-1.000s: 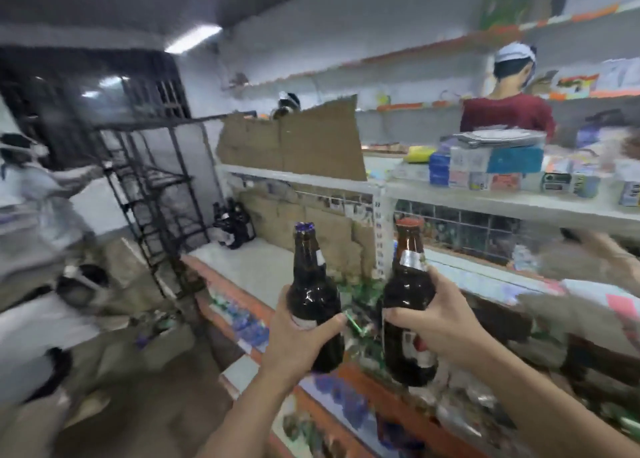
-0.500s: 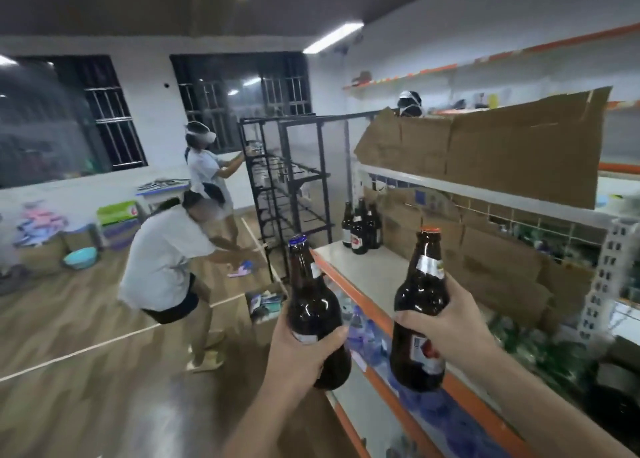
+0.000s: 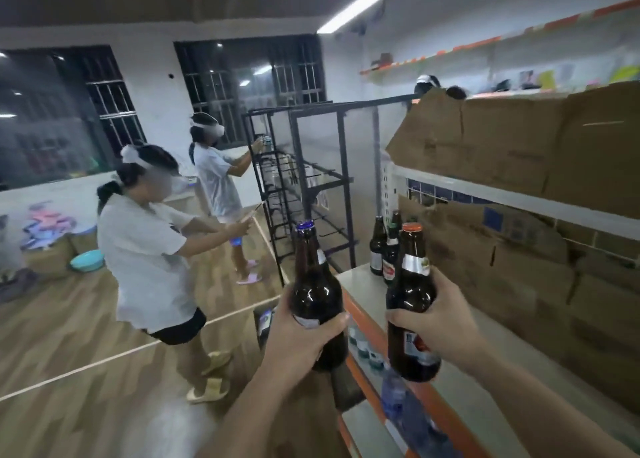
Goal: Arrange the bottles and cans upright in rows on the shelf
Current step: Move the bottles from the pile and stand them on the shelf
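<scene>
The left hand (image 3: pixel 298 340) is closed around the lower body of a brown bottle w/ blue cap (image 3: pixel 317 298), thumb on the near side, fingers wrapped behind. The right hand (image 3: pixel 438 322) is closed around a second brown bottle w/ orange cap (image 3: pixel 412 305), at about mid-body, under the silver neck label. Both bottles are upright and in the air, side by side but apart. The left one is in front of the shelf's orange edge; the right one is above the shelf (image 3: pixel 460 371).

On the shelf's far end stands a small group of dark bottles (image 3: pixel 384 249), upright and close together, approx. 3, just behind the orange-cap bottle. Cardboard (image 3: pixel 519 274) lines the back of the shelf, and more cardboard stands on the board above. Under the shelf, a lower level holds small bottles, blurred.

To the left, on the wood floor (image 3: pixel 69 353), 2 persons in white shirts (image 3: pixel 145 249) stand near a black rack (image 3: pixel 304 187); each wears a headset.
</scene>
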Action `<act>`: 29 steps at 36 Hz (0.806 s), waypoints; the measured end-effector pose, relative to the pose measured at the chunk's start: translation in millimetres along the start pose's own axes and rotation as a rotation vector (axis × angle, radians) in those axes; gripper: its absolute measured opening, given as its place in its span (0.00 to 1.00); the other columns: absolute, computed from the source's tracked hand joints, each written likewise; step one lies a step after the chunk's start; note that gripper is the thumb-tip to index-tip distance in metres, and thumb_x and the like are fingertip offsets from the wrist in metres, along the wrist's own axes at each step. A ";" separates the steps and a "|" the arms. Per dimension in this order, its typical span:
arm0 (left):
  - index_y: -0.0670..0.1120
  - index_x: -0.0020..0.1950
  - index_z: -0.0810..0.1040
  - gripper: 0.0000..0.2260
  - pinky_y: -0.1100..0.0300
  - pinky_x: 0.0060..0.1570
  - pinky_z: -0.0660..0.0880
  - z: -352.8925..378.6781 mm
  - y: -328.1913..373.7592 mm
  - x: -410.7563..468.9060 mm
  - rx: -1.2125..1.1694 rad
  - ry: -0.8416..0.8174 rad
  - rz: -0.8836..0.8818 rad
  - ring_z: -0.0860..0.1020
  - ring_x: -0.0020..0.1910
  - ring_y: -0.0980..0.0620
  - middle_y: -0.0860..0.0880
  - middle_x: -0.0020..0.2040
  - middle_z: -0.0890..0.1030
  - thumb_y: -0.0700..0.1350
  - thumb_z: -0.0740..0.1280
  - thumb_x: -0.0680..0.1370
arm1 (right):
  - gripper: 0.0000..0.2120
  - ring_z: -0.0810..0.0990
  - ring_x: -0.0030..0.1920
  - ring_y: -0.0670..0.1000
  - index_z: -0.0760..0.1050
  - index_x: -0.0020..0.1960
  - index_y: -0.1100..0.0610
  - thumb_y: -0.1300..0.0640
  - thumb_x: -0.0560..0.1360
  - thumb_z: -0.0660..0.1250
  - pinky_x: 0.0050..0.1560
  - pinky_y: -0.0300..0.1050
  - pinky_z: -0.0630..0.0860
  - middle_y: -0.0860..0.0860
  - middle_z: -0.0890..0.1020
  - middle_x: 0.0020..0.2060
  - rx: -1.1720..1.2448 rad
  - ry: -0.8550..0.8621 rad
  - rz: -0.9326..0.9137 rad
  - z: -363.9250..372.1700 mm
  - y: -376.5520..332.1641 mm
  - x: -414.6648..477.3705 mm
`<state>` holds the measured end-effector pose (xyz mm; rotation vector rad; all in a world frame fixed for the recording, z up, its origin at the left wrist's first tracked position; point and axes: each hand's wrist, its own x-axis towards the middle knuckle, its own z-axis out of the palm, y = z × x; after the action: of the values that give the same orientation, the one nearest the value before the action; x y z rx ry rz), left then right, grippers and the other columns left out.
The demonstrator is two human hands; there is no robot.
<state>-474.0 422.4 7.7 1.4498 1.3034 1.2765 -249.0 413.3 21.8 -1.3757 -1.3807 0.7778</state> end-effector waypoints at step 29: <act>0.67 0.60 0.70 0.32 0.50 0.65 0.73 98.9 -194.7 484.6 0.041 -0.721 -0.160 0.78 0.61 0.57 0.60 0.59 0.80 0.54 0.84 0.64 | 0.41 0.78 0.66 0.52 0.65 0.76 0.45 0.54 0.69 0.82 0.59 0.47 0.75 0.45 0.77 0.67 -0.128 0.346 0.492 144.8 182.5 334.0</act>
<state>-431.0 937.4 -116.5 1.5868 0.9238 0.5305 -276.7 792.6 -123.6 -1.8867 -0.8414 0.7251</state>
